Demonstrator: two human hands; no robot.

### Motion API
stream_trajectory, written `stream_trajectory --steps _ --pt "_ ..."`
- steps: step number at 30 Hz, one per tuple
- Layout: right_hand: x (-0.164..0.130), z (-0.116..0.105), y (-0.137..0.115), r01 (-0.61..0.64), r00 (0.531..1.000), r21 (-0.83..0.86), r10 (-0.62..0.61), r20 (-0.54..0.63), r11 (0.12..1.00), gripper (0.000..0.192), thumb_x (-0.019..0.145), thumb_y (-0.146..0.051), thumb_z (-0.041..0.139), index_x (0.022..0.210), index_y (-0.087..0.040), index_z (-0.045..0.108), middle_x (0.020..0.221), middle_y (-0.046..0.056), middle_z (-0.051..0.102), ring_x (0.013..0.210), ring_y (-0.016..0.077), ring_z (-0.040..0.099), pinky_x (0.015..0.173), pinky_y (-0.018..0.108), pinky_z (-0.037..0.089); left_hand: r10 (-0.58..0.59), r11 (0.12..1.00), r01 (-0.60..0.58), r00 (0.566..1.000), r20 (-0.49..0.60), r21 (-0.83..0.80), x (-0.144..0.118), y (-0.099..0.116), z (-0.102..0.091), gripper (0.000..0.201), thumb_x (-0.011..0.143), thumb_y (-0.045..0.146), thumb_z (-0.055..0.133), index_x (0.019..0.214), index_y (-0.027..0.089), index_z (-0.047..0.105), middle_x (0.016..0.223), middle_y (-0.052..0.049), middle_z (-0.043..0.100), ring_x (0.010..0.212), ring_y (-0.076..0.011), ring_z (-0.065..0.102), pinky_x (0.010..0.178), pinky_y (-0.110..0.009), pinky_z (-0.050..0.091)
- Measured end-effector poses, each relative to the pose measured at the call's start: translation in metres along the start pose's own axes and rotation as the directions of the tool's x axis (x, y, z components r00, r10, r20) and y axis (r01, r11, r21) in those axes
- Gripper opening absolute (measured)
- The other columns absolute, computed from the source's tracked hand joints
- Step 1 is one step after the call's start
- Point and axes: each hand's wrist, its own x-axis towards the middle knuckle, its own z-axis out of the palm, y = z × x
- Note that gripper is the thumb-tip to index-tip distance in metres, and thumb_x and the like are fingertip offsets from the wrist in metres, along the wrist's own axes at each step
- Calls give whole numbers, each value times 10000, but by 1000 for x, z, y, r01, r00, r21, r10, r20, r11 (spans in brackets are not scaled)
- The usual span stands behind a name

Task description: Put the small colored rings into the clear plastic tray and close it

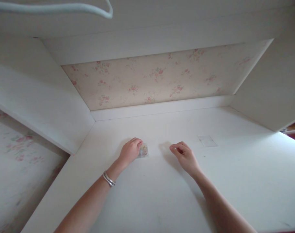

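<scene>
My left hand [130, 151] is closed at the left edge of a small clear case [144, 150] on the white desktop. Small yellowish and reddish bits show inside the case, too small to name. Thumb and fingertips press together on my right hand [185, 157], which is held a little above the desktop to the right of the case. Whatever lies in that pinch, if anything, is too small to make out. Further right, a flat transparent rectangle [207, 140] lies on the surface, apart from both hands.
The white desktop [142, 200] runs back to a low ledge and flowered wallpaper [137, 81]. White side panels stand left [40, 90] and right [266, 87]. Overhead is a shelf with a white cable [52, 8]. A tiny dark speck [204, 156] lies below the transparent rectangle.
</scene>
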Motion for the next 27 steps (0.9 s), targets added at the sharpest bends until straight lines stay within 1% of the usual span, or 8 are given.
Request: stream_trajectory --steps 4,7,9,13,16,20,24,27 --pt "2 -6 4 20 999 -201 -29 -44 979 280 838 -434 488 815 -231 679 788 25 548 643 135 488 609 270 382 -163 969 132 976 -142 -208 -20 -17 -10 275 886 352 407 925 176 615 860 -35 651 779 -150 591 709 -246 438" --pt "5 -14 11 4 996 -408 -41 -81 913 296 849 -419 444 860 -237 677 858 39 565 685 148 509 660 294 386 -318 901 264 942 -108 -343 -44 -25 -14 337 861 434 426 923 162 616 729 -8 618 663 -143 559 622 -237 421" --pt "8 -21 16 -40 988 -533 -47 -149 845 306 845 -410 433 915 -235 673 940 58 562 746 171 517 709 322 384 -365 858 307 929 -69 -412 -57 -26 -12 357 849 461 438 916 159 615 663 11 578 608 -136 524 575 -229 397" --pt "11 -36 25 -251 927 -691 -38 -374 678 385 825 -415 452 1120 -226 611 1149 116 485 1011 285 444 811 428 342 -327 852 281 945 -31 -441 -70 -24 -4 335 859 442 438 915 162 614 613 28 495 576 -125 468 550 -224 370" --pt "11 -46 32 -408 885 -701 65 -462 585 458 826 -419 431 1214 -207 550 1229 139 444 1090 331 389 830 488 321 -242 897 197 968 -67 -396 -71 -22 0 283 866 375 448 963 167 613 650 21 488 601 -126 475 587 -232 392" --pt "9 -56 43 -466 878 -700 185 -441 540 474 818 -435 403 1184 -195 584 1231 152 467 1102 349 394 835 518 323 -154 933 104 980 -124 -345 -75 -21 2 246 861 296 458 1006 174 615 844 -27 554 694 -131 529 696 -261 447" --pt "5 -58 48 -449 888 -700 192 -417 556 440 831 -423 374 1106 -199 634 1161 154 537 1056 333 443 810 486 346 -131 943 89 985 -112 -320 -79 -22 4 261 866 276 455 1066 207 607 984 -47 543 713 -124 549 753 -275 472" --pt "3 -57 47 -459 884 -705 200 -423 540 396 843 -378 358 1002 -193 670 1092 150 572 1015 321 471 789 461 347 -134 951 103 987 -90 -290 -80 -21 5 273 863 278 466 1090 231 611 1004 -48 527 748 -127 559 764 -271 479"
